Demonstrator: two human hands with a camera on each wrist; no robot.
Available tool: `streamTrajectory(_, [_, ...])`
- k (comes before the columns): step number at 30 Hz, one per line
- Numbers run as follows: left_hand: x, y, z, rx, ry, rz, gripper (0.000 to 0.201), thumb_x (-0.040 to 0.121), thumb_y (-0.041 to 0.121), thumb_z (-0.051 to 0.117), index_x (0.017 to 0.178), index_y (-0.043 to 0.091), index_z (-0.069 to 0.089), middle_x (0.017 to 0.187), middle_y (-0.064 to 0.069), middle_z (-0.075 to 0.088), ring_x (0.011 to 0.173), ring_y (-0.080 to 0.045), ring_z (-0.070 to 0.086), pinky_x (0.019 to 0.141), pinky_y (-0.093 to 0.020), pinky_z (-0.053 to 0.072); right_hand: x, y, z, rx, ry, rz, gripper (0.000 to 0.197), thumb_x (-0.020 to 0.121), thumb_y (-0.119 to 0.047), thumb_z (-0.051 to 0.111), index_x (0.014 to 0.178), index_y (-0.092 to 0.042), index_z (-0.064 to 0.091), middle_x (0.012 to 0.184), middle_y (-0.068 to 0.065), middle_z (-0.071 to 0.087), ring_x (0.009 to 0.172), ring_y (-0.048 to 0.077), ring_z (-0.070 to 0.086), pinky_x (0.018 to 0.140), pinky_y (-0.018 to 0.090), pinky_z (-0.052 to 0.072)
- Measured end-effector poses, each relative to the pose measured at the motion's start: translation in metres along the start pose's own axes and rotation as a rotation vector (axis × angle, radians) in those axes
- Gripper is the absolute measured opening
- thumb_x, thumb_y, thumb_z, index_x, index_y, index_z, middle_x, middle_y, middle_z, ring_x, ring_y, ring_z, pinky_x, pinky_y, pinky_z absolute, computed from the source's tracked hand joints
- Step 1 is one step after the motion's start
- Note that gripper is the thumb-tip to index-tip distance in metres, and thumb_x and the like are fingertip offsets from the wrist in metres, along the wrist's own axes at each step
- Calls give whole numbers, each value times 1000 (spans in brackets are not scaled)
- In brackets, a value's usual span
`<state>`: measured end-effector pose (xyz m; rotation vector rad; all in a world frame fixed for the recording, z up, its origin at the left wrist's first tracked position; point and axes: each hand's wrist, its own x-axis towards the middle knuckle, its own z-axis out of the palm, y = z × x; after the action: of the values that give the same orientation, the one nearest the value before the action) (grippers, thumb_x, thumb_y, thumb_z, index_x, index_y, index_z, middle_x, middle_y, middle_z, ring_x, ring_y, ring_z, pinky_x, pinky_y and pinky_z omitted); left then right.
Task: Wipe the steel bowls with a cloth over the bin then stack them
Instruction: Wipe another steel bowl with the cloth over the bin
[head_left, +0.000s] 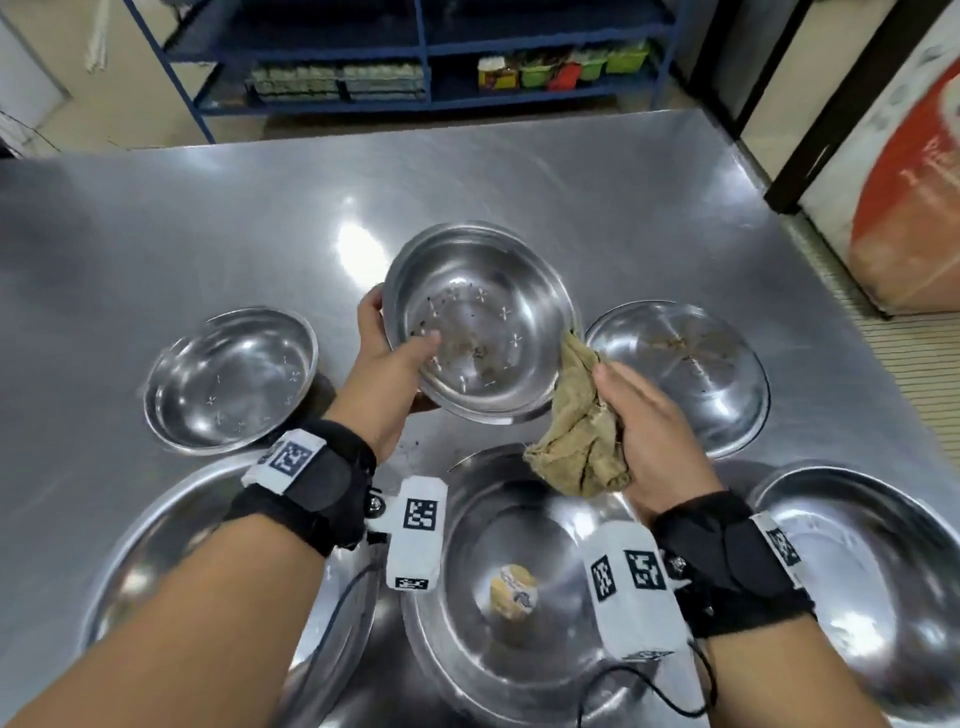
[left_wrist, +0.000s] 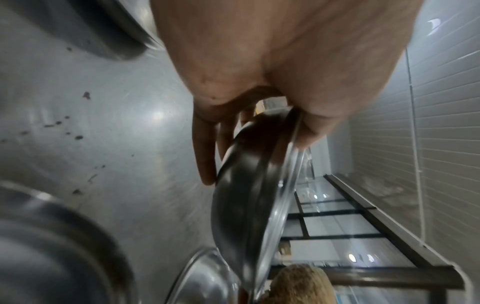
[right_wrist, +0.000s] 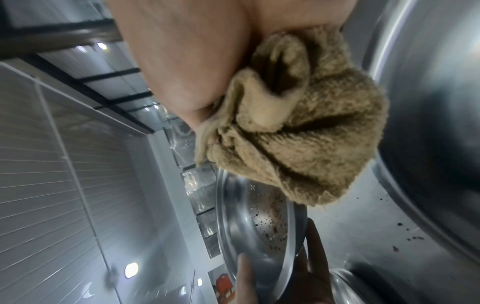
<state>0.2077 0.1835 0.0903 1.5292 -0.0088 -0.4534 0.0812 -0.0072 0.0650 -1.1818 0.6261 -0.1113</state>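
Observation:
My left hand (head_left: 400, 358) grips a steel bowl (head_left: 478, 322) by its left rim, thumb inside and fingers under it. The bowl is lifted off the table and tilted toward me, with dark crumbs on its inside. My right hand (head_left: 649, 431) holds a bunched tan cloth (head_left: 576, 431), whose upper end touches the bowl's right rim. The left wrist view shows the bowl (left_wrist: 241, 205) edge-on below the left hand (left_wrist: 259, 61). In the right wrist view the cloth (right_wrist: 298, 133) hangs just over the soiled bowl (right_wrist: 249, 226).
Below the hands stands a large steel basin (head_left: 483, 649) with a yellowish scrap (head_left: 514, 592) in it. One steel bowl (head_left: 231, 379) sits at the left, another (head_left: 675, 374) at the right. Big basins lie at the lower left (head_left: 156, 545) and lower right (head_left: 857, 561). Crumbs dot the steel table (head_left: 208, 234).

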Motion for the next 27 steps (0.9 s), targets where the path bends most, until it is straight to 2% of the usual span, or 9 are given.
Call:
streamTrajectory(5, [-52,-13,10,-13,-206,22,40,105,47,44,142,57,33,139,5,60,123,-21,64,101,-53,53,-95,8,-6,-48,154,-92,23,104,-27,54,111,-20,75,106,13,77,101,28,74,95,46,56])
streamTrajectory(7, [-72,-21,18,10,-313,3,35,97,63,44,132,66,40,141,8,59,129,-20,59,108,-54,48,-131,20,-15,-77,221,-125,25,104,-26,54,103,-25,79,105,19,76,95,31,72,94,48,56])
streamTrajectory(10, [-101,-36,40,53,-435,-55,20,95,72,37,110,75,50,134,9,63,126,-19,61,107,-54,49,-190,36,-33,-105,337,-151,29,104,-22,53,99,-31,80,98,13,77,83,22,71,71,34,59])
streamTrajectory(12, [-120,-49,60,85,-512,-73,42,87,82,38,126,68,49,137,7,63,127,-21,61,105,-54,49,-230,46,-50,-113,445,-162,29,104,-22,54,101,-34,80,88,6,76,74,16,68,66,30,55])
streamTrajectory(14, [-144,-61,84,136,-607,-63,70,76,93,39,138,60,43,142,5,61,130,-24,59,107,-56,47,-267,55,-69,-98,585,-185,27,103,-23,56,99,-33,80,89,4,77,79,16,70,78,38,58])
streamTrajectory(16, [-173,-65,108,177,-663,-56,67,88,84,34,146,49,40,140,2,62,125,-24,62,104,-54,51,-300,63,-89,-51,737,-224,22,102,-24,58,99,-28,79,92,5,77,88,21,72,90,48,59])
streamTrajectory(19, [-216,-73,148,225,-741,-39,52,100,69,30,143,44,45,131,4,65,118,-22,66,99,-54,55,-345,72,-121,9,897,-275,19,102,-23,59,98,-23,78,80,5,75,82,26,69,86,52,58])
streamTrajectory(24, [-281,-97,219,354,-905,36,47,94,73,34,133,53,50,135,7,64,125,-21,60,107,-59,46,-411,80,-184,-48,1052,-338,15,101,-18,61,106,-20,76,87,-7,78,79,1,71,68,14,54])
streamTrajectory(27, [-321,-117,270,334,-976,85,35,104,51,41,138,49,44,135,12,57,128,-15,55,111,-45,43,-442,85,-235,-110,1112,-297,16,100,-21,63,109,-20,77,90,-8,78,83,0,72,73,19,58])
